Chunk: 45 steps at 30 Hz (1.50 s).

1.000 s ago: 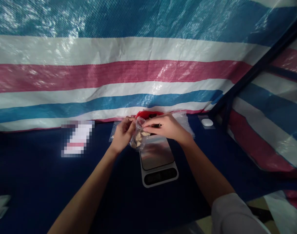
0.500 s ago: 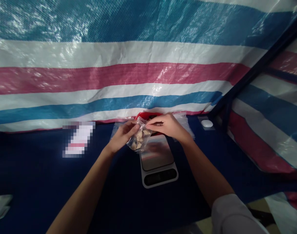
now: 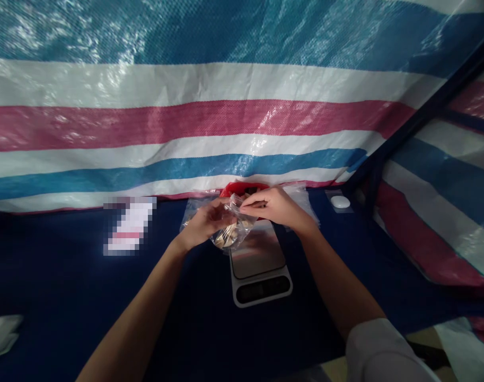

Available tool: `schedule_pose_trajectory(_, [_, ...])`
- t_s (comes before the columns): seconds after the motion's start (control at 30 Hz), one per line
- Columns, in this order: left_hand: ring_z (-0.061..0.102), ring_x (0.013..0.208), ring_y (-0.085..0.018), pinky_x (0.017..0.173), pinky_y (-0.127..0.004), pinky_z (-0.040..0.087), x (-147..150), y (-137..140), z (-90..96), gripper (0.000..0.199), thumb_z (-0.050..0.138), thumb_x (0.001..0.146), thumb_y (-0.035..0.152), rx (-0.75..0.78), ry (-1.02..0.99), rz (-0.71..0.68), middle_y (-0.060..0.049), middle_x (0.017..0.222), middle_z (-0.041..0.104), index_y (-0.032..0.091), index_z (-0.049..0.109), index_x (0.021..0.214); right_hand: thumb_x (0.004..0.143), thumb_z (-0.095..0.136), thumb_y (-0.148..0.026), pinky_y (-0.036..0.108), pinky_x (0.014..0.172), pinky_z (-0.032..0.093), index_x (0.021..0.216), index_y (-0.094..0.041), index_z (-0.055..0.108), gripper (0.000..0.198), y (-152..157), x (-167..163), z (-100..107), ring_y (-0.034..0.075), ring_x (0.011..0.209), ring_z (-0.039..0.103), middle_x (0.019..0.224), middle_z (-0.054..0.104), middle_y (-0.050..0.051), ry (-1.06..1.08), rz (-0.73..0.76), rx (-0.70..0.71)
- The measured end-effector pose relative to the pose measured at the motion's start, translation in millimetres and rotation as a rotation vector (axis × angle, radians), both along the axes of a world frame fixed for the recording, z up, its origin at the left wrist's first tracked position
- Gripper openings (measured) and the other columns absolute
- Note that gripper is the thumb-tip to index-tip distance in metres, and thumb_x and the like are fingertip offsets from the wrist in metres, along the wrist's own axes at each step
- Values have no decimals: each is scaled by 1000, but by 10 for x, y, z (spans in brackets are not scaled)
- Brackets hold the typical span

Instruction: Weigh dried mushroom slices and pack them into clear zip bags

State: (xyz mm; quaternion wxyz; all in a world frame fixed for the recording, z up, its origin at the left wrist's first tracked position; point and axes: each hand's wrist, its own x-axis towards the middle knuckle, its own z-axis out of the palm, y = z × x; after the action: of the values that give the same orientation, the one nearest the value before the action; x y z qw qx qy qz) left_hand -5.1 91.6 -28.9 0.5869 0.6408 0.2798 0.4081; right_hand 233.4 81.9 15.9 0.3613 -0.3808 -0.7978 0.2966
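Observation:
A clear plastic bag with several pale, chunky pieces in it hangs between my hands, over the back left corner of a kitchen scale. My left hand grips the bag's upper left side, thumb across the plastic. The fingertips of my right hand pinch its top edge from the right. The scale has a shiny metal plate and a dark front panel. Behind my hands stands a red container holding dark items, partly hidden by them.
More clear plastic bags lie behind my left hand and behind my right wrist. A white oval object sits on the blue tabletop at the right. A blurred-out white paper lies left. Striped sheeting rises behind.
My left thumb and fingers have shifted over the upper part of the bag, covering more of the pieces. My right hand keeps its pinch. The view has moved slightly.

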Motion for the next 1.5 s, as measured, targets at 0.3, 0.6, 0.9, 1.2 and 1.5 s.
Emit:
schedule_pose_trajectory(0.3, [73, 107, -27, 100, -42, 57, 28, -27, 54, 46, 83, 84, 37, 84, 106, 19, -10, 119, 76, 19, 71, 125, 90, 74, -31, 27, 68, 48, 92, -19, 85, 17, -57, -4, 163, 15, 72, 67, 82, 79, 3, -149, 3, -34])
schedule_pose_trajectory(0.6, [46, 147, -41, 121, -58, 38, 127, -303, -108, 102, 80, 82, 59, 441, 481, 430, -21, 158, 50, 19, 33, 163, 86, 77, -30, 29, 73, 53, 93, -19, 85, 15, 2, -91, 99, 19, 81, 73, 89, 82, 4, 43, -43, -115])
schedule_pose_trajectory(0.9, [57, 132, -40, 112, -57, 45, 299, -489, -289, 87, 71, 89, 32, 617, 641, 555, -22, 147, 56, 17, 28, 163, 80, 79, -36, 30, 74, 57, 89, -19, 83, 19, -183, -108, 98, 21, 82, 74, 89, 81, 5, 232, -90, -183])
schedule_pose_trajectory(1.2, [53, 139, -36, 115, -53, 45, 205, -574, -185, 67, 68, 93, 34, 779, 706, 307, -18, 153, 54, 20, 46, 155, 69, 84, -46, 31, 68, 59, 84, -18, 81, 32, -411, 387, -296, 19, 70, 71, 78, 79, 4, 407, -258, -415])
schedule_pose_trajectory(1.5, [56, 140, -32, 120, -53, 42, 124, -757, -305, 44, 60, 101, 41, 782, 669, 344, -16, 147, 63, 21, 63, 140, 65, 86, -48, 37, 79, 65, 79, -21, 82, 31, -475, 650, -710, 23, 80, 75, 82, 80, 5, 463, -312, -548])
